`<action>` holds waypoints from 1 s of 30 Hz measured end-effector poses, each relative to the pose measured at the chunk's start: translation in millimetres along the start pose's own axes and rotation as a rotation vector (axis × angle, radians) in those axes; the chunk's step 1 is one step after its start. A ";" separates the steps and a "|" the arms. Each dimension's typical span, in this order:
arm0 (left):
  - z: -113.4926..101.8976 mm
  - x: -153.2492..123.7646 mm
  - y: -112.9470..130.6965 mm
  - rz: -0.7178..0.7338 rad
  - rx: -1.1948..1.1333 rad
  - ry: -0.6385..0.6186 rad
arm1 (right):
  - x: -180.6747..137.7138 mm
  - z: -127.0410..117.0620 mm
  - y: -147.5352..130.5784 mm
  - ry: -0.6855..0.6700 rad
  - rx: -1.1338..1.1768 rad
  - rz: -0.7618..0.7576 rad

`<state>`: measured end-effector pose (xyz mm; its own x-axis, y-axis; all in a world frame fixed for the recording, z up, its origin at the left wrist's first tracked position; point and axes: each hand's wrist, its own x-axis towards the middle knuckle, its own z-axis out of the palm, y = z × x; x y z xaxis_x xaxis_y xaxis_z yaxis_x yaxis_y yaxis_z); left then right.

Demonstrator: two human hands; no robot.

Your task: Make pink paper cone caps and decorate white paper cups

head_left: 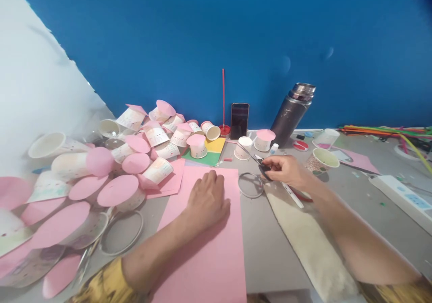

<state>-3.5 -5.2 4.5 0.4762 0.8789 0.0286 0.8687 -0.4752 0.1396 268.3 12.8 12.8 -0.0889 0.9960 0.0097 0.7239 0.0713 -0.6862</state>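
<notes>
My left hand (pixel 206 199) lies palm down on a large pink paper sheet (pixel 216 253), fingers loosely curled against it. My right hand (pixel 286 169) is closed on the black handles of a pair of scissors (pixel 254 158) whose blades point up and left, low over the grey table (pixel 263 244). A clear plastic ring (pixel 251 185) lies between the two hands. A white pen (pixel 293 195) lies under my right wrist.
A heap of paper cups with pink paper caps (pixel 101 177) fills the left. Behind stand a phone (pixel 239 120), a steel flask (pixel 292 112), cups (pixel 321 160), green and yellow paper (pixel 208 153). A cream fabric strip (pixel 310 244), a power strip (pixel 403 196) and pipe cleaners (pixel 388 131) lie right.
</notes>
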 end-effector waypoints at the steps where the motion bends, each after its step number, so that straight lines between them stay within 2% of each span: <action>1: -3.7 2.7 -6.8 -0.043 0.001 -0.002 | 1.8 8.6 -2.2 0.045 -0.092 0.003; 3: -6.1 9.3 -21.1 -0.069 -0.019 0.034 | 4.9 23.3 -5.5 0.093 -0.291 -0.001; 6: -1.2 17.9 -38.8 -0.076 -0.039 -0.002 | 8.7 35.3 -2.8 0.064 -0.486 -0.040; 8: 3.3 21.9 -46.1 -0.074 -0.025 -0.013 | 11.1 36.6 3.7 0.065 -0.541 -0.040; 11: 5.9 26.9 -52.1 -0.089 -0.003 0.004 | 14.2 33.5 14.1 0.163 -0.553 0.005; 14: 3.1 31.2 -54.7 -0.118 -0.028 -0.032 | 16.6 31.3 20.5 0.312 -0.384 0.038; 17: -1.8 32.3 -53.7 -0.145 -0.061 -0.065 | 18.2 33.2 22.9 0.387 -0.055 0.009; 21: -6.8 27.6 -47.8 -0.150 -0.049 -0.082 | 19.0 39.5 25.0 0.285 0.260 -0.033; 25: -8.2 26.8 -48.2 -0.128 -0.040 -0.108 | 18.3 44.9 26.3 0.223 0.291 -0.045; 30: -2.2 40.2 -59.2 -0.147 -0.103 -0.093 | 13.2 47.2 16.3 0.171 0.346 -0.056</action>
<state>-36.2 58.4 -0.4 0.3599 0.9286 -0.0900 0.9135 -0.3312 0.2362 246.7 24.5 -32.5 0.0145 0.9878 0.1550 0.4449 0.1325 -0.8857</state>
